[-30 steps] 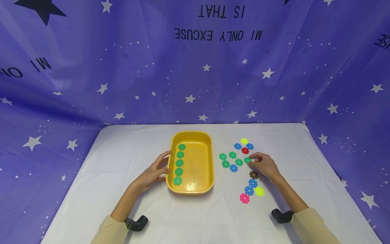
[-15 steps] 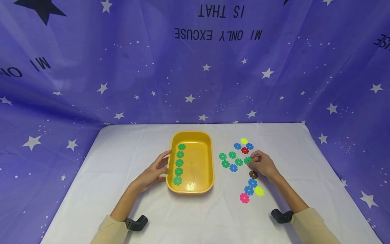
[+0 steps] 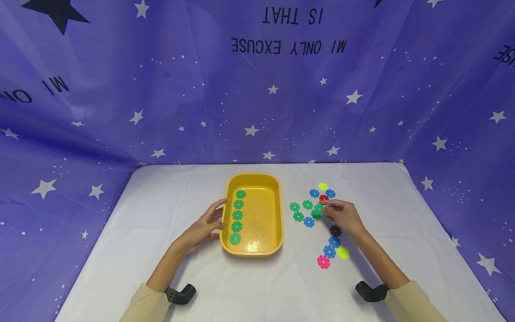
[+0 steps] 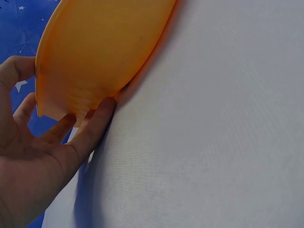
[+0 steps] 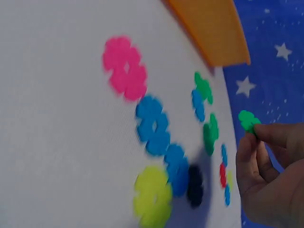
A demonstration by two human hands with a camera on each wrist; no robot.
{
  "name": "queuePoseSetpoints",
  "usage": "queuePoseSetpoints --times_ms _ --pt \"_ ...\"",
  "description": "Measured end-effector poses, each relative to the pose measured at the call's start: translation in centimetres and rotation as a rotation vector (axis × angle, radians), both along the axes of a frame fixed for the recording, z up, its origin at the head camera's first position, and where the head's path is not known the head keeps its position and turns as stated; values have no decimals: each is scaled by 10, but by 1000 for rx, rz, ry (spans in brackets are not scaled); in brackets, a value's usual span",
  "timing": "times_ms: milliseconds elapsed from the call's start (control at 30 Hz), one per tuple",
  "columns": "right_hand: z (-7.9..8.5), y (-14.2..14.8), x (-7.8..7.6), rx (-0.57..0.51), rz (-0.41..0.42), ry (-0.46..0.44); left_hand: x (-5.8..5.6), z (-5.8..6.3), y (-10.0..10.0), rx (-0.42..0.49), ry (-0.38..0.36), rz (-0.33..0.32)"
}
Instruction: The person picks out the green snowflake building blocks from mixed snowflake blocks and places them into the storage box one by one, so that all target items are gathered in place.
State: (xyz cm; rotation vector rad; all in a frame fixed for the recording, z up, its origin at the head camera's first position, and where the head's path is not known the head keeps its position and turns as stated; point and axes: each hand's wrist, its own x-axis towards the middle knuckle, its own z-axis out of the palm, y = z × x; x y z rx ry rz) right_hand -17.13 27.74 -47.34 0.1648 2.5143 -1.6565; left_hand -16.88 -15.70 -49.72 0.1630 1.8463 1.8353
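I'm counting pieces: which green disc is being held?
The green disc pinched by the right hand; the other green discs lie in the yellow tray or on the table.

A white table beneath a purple, starry backdrop.
The backdrop, a creased cloth, rises from nine o'clock through twelve to three, scattered with white stars and dots; a large black star sits at ten, and upside-down black lettering runs between twelve and one. The table, covered in lightly wrinkled white cloth, spreads toward six o'clock, its far corners rounded, under soft, even light.
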Motion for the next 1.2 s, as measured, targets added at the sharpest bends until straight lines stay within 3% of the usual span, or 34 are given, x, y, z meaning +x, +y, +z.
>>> queuePoseSetpoints --times_ms 400,633,800,1200 --pt "33 -79 9 -153 241 32 1 0 0 -9 -9 14" --pt "36 -122 5 -219 351 15 2 0 0 -8 -11 20" --pt "30 -144 0 -204 410 -13 2 -1 1 -3 -14 19" --pt "30 -174 -8 35 498 -44 1 0 1 5 -11 10"
